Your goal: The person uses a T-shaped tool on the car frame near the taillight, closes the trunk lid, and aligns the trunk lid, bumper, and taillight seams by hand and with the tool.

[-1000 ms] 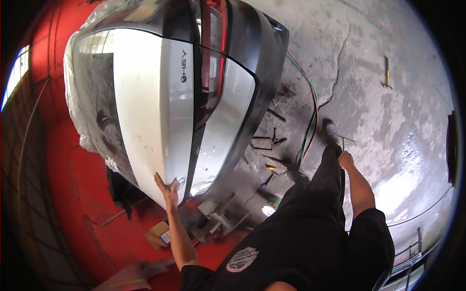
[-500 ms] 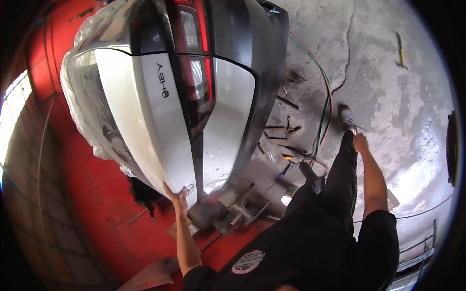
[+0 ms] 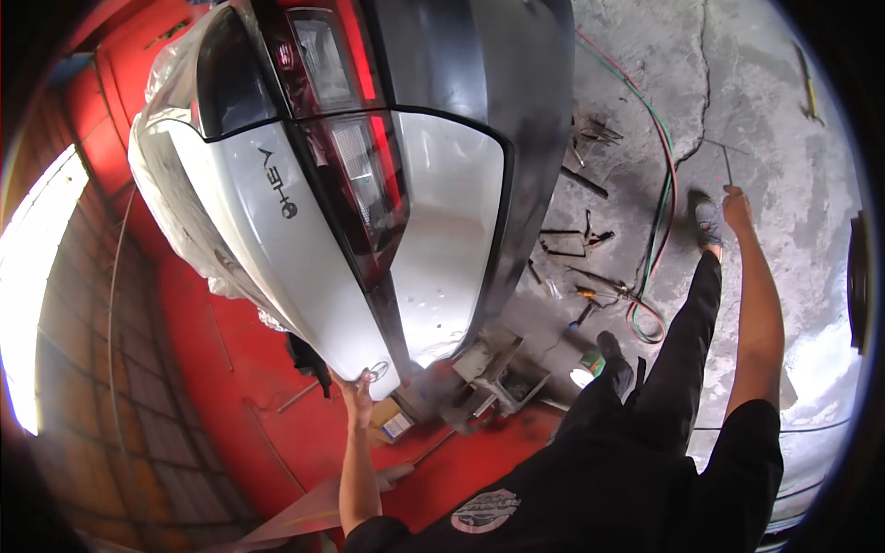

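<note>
The white tailgate (image 3: 267, 235) of a car carries dark lettering and a round emblem (image 3: 376, 371). My left hand (image 3: 356, 394) rests against it beside that emblem, thumb apart from the fingers; some fingertips are hard to make out. Out over the concrete, my right hand (image 3: 737, 208) is closed around a thin metal T-shaped bar (image 3: 728, 164), its crosspiece pointing away from me. Beside the tailgate is the long tail light (image 3: 364, 175) with a red strip. Small marks show on the white panel (image 3: 438, 276) below the light.
Red and green hoses (image 3: 666, 157) run across the concrete floor, near several scattered hand tools (image 3: 581, 241). A metal stand (image 3: 502, 382) and a cardboard box (image 3: 392, 421) lie close to the car. Clear plastic sheeting (image 3: 175, 217) covers the car's far side. A yellow-handled hammer (image 3: 811, 92) lies farther off.
My right hand has swung outward and forward from beside my leg, and the T-shaped bar now shows clearly. My left hand stays by the emblem. The view has shifted, moving the car's upper part leftward.
</note>
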`<act>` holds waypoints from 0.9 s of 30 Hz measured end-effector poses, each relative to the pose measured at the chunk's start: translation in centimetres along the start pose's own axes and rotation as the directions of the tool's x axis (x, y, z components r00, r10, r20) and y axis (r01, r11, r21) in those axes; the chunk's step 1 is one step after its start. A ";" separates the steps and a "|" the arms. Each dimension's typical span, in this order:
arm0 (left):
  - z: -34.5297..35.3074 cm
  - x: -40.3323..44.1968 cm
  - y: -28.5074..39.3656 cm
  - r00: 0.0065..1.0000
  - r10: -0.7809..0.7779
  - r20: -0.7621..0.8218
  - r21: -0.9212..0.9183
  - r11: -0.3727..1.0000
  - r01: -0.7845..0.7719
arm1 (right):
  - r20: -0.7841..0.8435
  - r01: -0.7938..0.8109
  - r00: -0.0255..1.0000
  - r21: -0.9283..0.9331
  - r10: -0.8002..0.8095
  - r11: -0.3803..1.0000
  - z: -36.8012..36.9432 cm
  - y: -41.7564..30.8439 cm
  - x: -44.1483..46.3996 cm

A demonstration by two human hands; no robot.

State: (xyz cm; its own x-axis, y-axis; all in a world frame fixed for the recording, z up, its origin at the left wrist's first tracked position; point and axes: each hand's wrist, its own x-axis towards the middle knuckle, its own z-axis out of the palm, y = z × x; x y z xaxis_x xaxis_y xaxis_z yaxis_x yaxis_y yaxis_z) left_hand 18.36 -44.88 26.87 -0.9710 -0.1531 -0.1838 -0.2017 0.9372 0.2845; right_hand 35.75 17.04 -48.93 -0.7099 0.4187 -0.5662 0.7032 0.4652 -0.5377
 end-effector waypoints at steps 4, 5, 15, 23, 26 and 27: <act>0.3 -0.2 0.5 0.998 -0.070 0.006 -0.044 0.997 0.070 | -0.068 0.055 0.996 -0.028 -0.057 0.998 0.6 1.2 2.5; 0.1 -0.3 0.3 0.998 -0.068 0.003 -0.026 0.997 0.068 | -0.074 0.076 0.995 0.039 -0.073 0.996 0.9 1.7 3.1; 1.0 -0.5 1.8 0.999 -0.028 -0.046 0.138 0.990 0.035 | 0.062 -0.169 0.986 0.343 0.157 0.924 4.6 5.4 5.9; 1.6 -0.5 2.8 0.998 -0.050 -0.030 0.074 0.996 0.052 | -0.204 0.240 0.949 -0.026 -0.240 0.971 12.9 16.0 2.8; 0.6 -0.5 0.8 0.999 -0.033 -0.040 0.066 0.997 0.036 | -0.029 -0.036 0.999 -0.064 0.034 0.997 11.4 15.1 -1.2; 0.1 -0.3 -0.1 0.999 -0.027 -0.037 0.073 0.997 0.029 | -0.038 0.005 0.999 -0.064 -0.007 0.998 11.7 15.8 -2.5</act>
State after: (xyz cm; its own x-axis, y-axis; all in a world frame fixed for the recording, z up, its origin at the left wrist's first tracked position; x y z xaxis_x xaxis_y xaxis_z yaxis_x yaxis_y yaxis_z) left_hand 18.72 -44.85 26.78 -0.9693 -0.1897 -0.1563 -0.2202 0.9526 0.2100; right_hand 49.04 14.23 -63.31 -0.7158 0.4444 -0.5386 0.6961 0.5159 -0.4993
